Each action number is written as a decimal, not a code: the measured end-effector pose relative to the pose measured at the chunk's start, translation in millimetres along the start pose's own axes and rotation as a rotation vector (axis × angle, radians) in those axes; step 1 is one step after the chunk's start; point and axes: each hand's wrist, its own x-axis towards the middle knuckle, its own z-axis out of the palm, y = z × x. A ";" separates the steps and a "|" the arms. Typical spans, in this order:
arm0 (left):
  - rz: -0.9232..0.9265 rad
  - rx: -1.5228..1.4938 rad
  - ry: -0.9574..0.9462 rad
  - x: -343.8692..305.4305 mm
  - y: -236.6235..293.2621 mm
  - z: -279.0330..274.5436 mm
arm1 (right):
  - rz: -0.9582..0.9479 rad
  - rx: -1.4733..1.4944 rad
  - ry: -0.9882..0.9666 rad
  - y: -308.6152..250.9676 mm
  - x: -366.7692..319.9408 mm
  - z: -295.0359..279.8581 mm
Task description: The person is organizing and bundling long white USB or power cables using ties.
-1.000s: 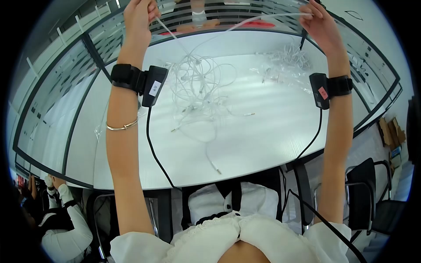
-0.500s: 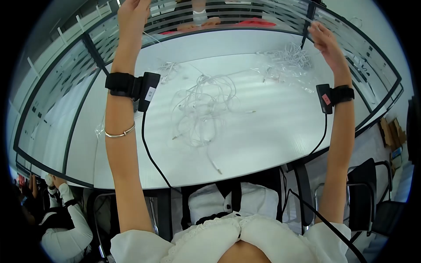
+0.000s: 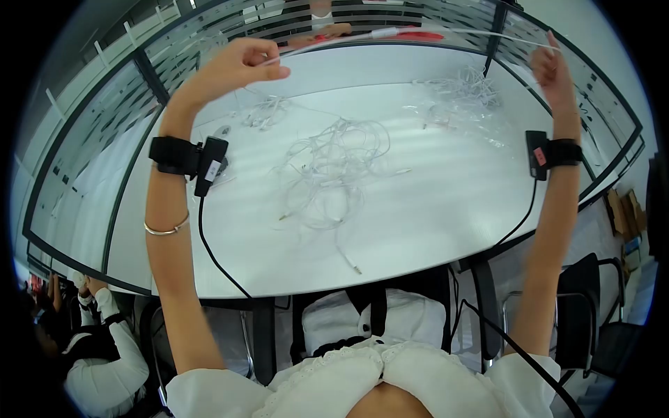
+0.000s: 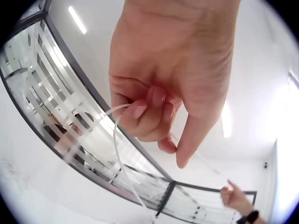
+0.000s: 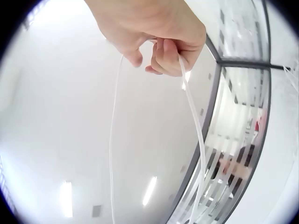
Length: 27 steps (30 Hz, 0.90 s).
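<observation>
A white cable (image 3: 488, 33) stretches between my raised hands above the far side of the table, with a thicker white piece (image 3: 385, 33) along it. My left hand (image 3: 233, 70) holds one part of it; in the left wrist view its fingers curl round the cable (image 4: 116, 140), which loops downward. The right hand (image 3: 552, 73) grips the other part at the far right. In the right wrist view two strands of cable (image 5: 194, 112) hang from its curled fingers. On the table below lies a loose tangle of white cables (image 3: 341, 184), several metal-tipped ends sticking out.
More white cables (image 3: 474, 89) lie at the back right beside clear plastic bags (image 3: 467, 124). A smaller bunch (image 3: 268, 111) is at the back left. A framed glass partition (image 3: 77, 167) surrounds the table (image 3: 418, 230). Black chairs (image 3: 575, 299) stand at the right; another person sits at left.
Both hands have moved apart, and the left hand has come lower and turned inward. The cable, earlier rising from the tangle, now spans between the hands. The tangle has shifted slightly right and loosened.
</observation>
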 end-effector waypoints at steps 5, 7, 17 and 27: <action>-0.022 -0.027 0.284 10.4 -45.9 29.6 | -0.726 -1.061 0.556 -54.6 -9.1 -13.9; -0.069 -0.091 0.492 12.6 -53.6 31.1 | -0.648 -1.118 0.682 -66.0 -15.3 -17.9; -0.221 -0.292 0.800 -6.5 -63.8 -41.0 | -0.266 -0.650 0.409 -35.7 -37.1 -88.2; -0.346 -0.399 0.903 -98.5 -100.4 -120.2 | -0.183 -0.676 0.475 -48.3 -84.0 -136.8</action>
